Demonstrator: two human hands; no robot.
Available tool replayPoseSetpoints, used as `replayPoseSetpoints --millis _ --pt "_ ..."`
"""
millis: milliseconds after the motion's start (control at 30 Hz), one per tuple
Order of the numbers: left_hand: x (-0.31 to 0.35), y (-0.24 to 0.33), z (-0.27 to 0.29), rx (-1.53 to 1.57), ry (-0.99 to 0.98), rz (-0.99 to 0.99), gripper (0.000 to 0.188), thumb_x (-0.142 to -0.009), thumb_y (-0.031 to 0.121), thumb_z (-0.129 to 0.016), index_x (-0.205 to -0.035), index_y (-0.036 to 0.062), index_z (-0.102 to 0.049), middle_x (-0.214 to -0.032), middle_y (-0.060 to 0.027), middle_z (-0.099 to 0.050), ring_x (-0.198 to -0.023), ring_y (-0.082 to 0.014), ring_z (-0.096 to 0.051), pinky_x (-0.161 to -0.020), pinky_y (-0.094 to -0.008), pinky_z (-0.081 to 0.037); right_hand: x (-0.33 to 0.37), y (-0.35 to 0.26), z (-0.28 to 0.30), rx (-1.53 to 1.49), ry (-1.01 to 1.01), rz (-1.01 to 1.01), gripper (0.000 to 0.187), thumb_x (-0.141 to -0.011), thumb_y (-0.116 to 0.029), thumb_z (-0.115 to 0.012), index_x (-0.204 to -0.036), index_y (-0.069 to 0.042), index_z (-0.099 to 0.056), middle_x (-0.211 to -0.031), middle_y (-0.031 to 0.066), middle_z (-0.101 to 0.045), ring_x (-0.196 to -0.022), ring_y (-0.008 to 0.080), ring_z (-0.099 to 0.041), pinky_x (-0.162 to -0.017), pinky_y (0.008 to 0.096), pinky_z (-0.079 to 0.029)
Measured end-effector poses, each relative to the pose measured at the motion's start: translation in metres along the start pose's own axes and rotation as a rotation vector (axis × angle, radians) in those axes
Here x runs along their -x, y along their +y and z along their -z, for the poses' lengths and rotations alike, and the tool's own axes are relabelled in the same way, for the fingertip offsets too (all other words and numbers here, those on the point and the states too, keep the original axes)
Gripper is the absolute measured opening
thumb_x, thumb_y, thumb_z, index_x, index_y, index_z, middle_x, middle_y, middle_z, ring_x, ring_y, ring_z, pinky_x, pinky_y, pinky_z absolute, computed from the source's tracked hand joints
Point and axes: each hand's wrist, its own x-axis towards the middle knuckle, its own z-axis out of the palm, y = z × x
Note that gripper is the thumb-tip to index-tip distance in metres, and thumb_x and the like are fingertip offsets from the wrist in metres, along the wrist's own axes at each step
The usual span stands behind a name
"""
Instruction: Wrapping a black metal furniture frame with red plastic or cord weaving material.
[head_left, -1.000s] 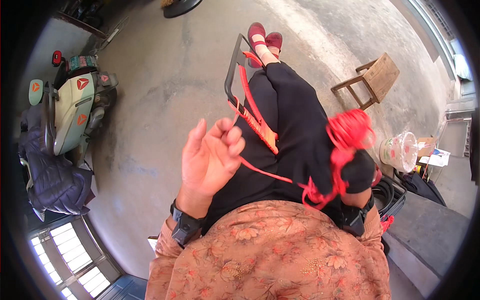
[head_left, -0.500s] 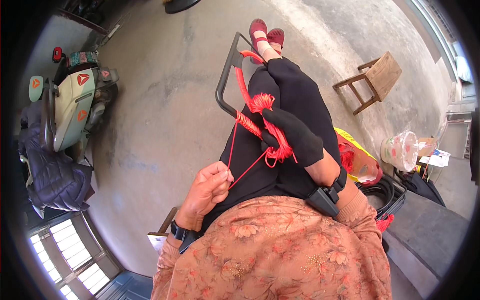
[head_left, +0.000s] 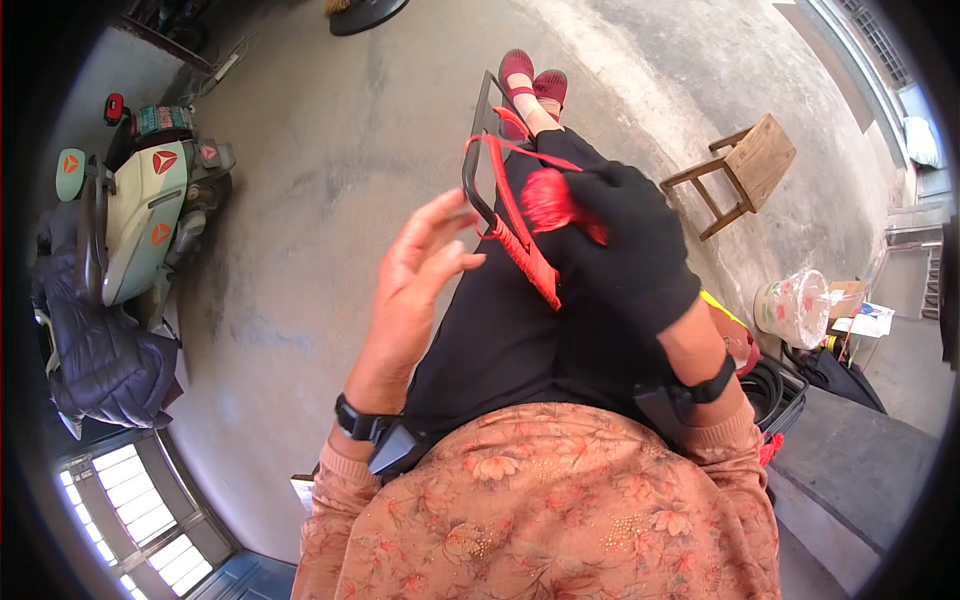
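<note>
A black tubular frame (head_left: 481, 208) with red bands along it lies against my black-trousered legs. Red cord is wound tightly around one bar, forming a wrapped section (head_left: 522, 256). My right hand (head_left: 640, 245), in a black glove, closes around a bundle of red cord (head_left: 546, 202) just right of the frame. From the bundle a strand loops across the upper part of the frame. My bare left hand (head_left: 425, 262) is open, fingers spread, beside the frame's near left corner; whether its fingertips touch it I cannot tell. Both hands are slightly blurred.
A wooden stool (head_left: 752, 165) stands on the concrete floor at right. Nearer are a clear plastic bucket (head_left: 792, 305), black coiled hose (head_left: 765, 390) and a grey ledge (head_left: 850, 470). A scooter (head_left: 145, 225) with a dark padded jacket (head_left: 110, 350) on it is at left.
My left hand has let go of the thin cord and moved up to the frame, fingers opening. My right hand has lifted rightward with the bundle. The frame has tilted and shifted right.
</note>
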Motion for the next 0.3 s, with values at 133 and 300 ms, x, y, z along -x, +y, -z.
replayPoseSetpoints --millis 133,300 --pt "-0.009 -0.028 -0.01 -0.024 0.061 0.108 0.041 -0.093 0.01 -0.053 -0.132 -0.0008 -0.047 -0.126 -0.011 -0.056 -0.114 -0.0195 -0.056 -0.088 -0.0341 -0.051 -0.018 0.01 -0.04 0.279 -0.088 0.022 0.036 -0.071 -0.012 -0.072 -0.106 -0.01 -0.065 -0.1 0.0142 -0.063 -0.09 0.032 -0.063 -0.076 0.0391 -0.051" --pt "-0.024 -0.047 0.011 0.203 0.087 0.251 0.046 -0.091 0.013 -0.063 -0.132 0.003 -0.047 -0.124 -0.0089 -0.057 -0.109 -0.0174 -0.058 -0.087 -0.0328 -0.052 -0.016 -0.001 -0.056 -0.25 -0.19 -0.182 0.044 -0.076 -0.011 -0.069 -0.119 -0.012 -0.059 -0.111 0.0144 -0.063 -0.102 0.0295 -0.063 -0.083 0.0388 -0.05"
